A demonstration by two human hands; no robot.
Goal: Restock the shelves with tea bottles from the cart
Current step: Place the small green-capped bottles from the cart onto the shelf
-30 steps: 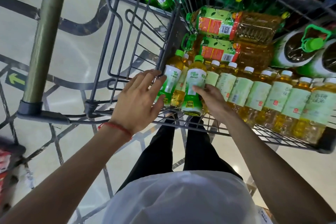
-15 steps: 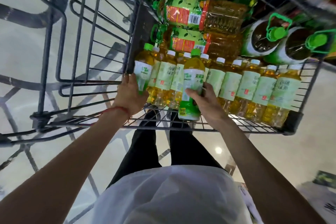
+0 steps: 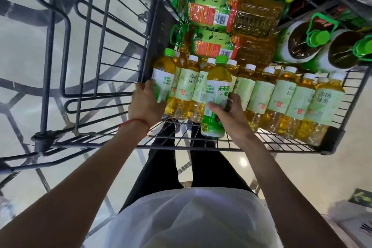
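Looking into the cart point(image 3: 221, 148), we record the right hand point(image 3: 231, 112) curled round a green-capped tea bottle point(image 3: 217, 86), which sits just in front of the row of white-capped bottles point(image 3: 281, 94). The left hand point(image 3: 147, 102) grips a second green-capped bottle point(image 3: 164, 78) by its label, at the row's left end beside the cart's side wall.
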